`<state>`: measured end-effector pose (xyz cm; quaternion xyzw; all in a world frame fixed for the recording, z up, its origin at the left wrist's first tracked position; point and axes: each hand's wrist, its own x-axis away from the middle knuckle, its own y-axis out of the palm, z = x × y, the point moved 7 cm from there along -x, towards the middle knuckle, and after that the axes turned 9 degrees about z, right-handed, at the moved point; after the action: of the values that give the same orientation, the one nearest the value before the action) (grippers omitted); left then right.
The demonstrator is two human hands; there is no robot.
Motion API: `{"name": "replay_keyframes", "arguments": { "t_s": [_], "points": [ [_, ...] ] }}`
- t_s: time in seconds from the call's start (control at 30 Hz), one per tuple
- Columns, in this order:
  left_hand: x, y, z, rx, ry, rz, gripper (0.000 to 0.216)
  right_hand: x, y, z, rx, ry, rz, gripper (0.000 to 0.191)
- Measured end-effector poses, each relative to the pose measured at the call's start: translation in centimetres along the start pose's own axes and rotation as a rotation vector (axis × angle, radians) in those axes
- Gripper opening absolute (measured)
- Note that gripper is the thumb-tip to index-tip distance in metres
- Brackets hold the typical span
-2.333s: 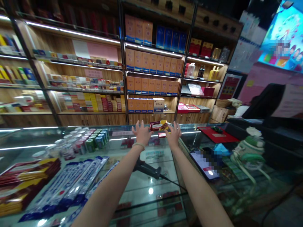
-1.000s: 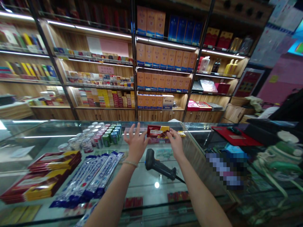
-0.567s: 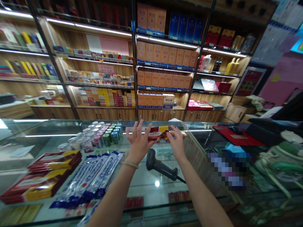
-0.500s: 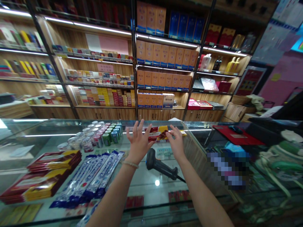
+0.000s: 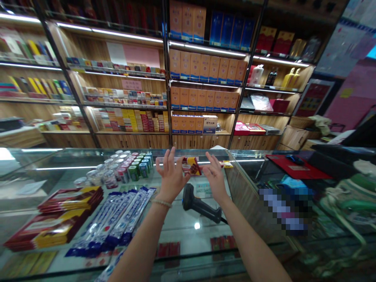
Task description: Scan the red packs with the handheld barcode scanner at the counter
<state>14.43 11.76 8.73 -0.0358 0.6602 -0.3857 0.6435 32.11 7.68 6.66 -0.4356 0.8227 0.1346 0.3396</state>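
A red and yellow carton (image 5: 192,166) hangs just above the far edge of the glass counter (image 5: 182,231), one end turned towards me. My left hand (image 5: 170,176) is on its left side with the thumb against it and the other fingers splayed upward. My right hand (image 5: 214,178) touches its right side with thumb and fingertips, the remaining fingers also spread. The carton sits pinched between the two hands. Directly below them a black barcode scanner (image 5: 201,203) lies on the glass with its cable running right.
Small round tins (image 5: 126,169) stand in rows at the left of my hands. Long blue-white packs (image 5: 117,219) and flat red-gold cartons (image 5: 53,217) lie at the near left. A red mat (image 5: 286,164) is at the right. Stocked shelves (image 5: 202,98) fill the back wall.
The carton was broadside to me and gripped mainly by my right hand. It has turned end-on between both hands, and both hands have drawn slightly closer together.
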Motion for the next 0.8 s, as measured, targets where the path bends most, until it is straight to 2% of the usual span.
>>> {"name": "replay_keyframes", "arguments": {
  "t_s": [0.2,0.33,0.43,0.5,0.63,0.8],
  "points": [
    [0.0,0.1,0.0,-0.025,-0.02,-0.001,0.053,0.8,1.0,-1.2,-0.013,-0.057,-0.183,0.044],
    [0.0,0.2,-0.2,0.037,-0.058,0.009,0.055,0.3,0.8,-0.4,-0.023,-0.055,-0.171,0.044],
    [0.1,0.3,0.0,0.123,-0.056,0.026,0.056,-0.6,0.2,2.1,-0.056,0.079,-0.05,0.049],
    [0.2,0.4,0.3,0.188,-0.016,0.025,0.055,-0.8,0.3,4.3,-0.013,0.207,-0.036,0.056],
    [0.6,0.5,1.2,0.284,0.09,0.017,0.061,-0.4,1.2,7.2,0.109,0.39,-0.179,0.057],
    [0.9,0.8,1.8,0.314,0.165,-0.007,0.065,0.0,1.9,7.6,0.126,0.424,-0.285,0.05]
  ]
}}
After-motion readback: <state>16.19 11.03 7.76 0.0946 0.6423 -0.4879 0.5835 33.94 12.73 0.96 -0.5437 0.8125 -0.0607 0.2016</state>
